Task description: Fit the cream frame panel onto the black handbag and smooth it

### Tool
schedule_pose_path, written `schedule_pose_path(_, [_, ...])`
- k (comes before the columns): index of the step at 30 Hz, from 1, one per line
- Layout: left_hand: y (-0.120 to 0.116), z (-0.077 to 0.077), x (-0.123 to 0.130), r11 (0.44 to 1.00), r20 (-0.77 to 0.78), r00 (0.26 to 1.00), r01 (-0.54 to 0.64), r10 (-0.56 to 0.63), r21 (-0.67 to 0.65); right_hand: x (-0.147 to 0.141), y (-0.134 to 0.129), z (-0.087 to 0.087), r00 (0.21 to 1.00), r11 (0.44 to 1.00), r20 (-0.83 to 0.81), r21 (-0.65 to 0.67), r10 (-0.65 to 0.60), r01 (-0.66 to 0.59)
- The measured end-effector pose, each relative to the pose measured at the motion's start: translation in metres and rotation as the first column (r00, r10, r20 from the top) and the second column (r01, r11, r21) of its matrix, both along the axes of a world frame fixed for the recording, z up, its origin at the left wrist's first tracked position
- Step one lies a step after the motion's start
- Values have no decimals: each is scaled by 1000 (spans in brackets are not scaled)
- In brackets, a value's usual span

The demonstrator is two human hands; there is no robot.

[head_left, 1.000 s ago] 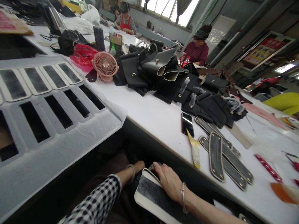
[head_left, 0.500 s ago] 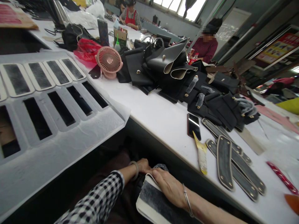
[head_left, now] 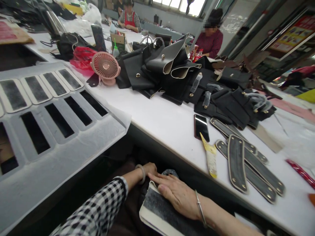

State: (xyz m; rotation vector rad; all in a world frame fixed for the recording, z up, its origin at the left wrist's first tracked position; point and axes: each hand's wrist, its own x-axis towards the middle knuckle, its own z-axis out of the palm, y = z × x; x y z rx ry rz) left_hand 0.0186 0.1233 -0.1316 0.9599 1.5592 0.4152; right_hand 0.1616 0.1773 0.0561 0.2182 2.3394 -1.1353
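Observation:
Across my lap lies a black panel with a cream border (head_left: 158, 205), its near rounded corner showing more than one layer. My right hand (head_left: 176, 193) rests on it, palm down and fingers stretched toward the left hand. Just beyond the panel's far end is my left hand (head_left: 150, 169), fingers curled, gripping something hidden from view. The fingertips of the two hands meet or nearly meet. A bundle in clear wrap (head_left: 170, 172) shows partly behind the right hand.
Grey straps with rivets (head_left: 237, 164), a yellow tube (head_left: 209, 157) and a phone (head_left: 201, 127) lie on the white table (head_left: 169, 131). Black bags (head_left: 172, 68) are heaped behind, beside a pink fan (head_left: 105, 67). Bordered panels (head_left: 36, 88) lie on the left sheet. Two people sit farther back.
The right hand's fingers have straightened and reach farther toward the left hand. The panel stays on my lap. The view has shifted slightly.

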Motion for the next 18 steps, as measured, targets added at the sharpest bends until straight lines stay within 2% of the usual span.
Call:
schedule_pose_path(3, [3, 28, -16, 999, 97, 994, 47, -45, -14, 16, 4, 2, 999, 999, 38, 9, -37, 37])
schedule_pose_path(7, [-2, 88, -32, 990, 255, 957, 130, -139, 52, 42, 11, 5, 994, 995, 49, 5, -97, 97])
schedule_pose_path(10, [-13, 137, -32, 966, 214, 942, 240, -257, 101, 63, 17, 7, 988, 990, 62, -10, -143, 144])
schedule_pose_path(12, [-19, 161, -29, 948, 128, 943, 291, -307, 128, 79, 22, 8, 982, 985, 80, -22, -170, 172])
schedule_pose_path(15, [-24, 183, -25, 929, 20, 938, 338, -345, 148, 103, 30, 12, 973, 979, 121, -26, -199, 204])
schedule_pose_path(18, [-25, 192, -24, 911, -53, 925, 381, -377, 159, 122, 36, 17, 960, 972, 153, -4, -234, 237])
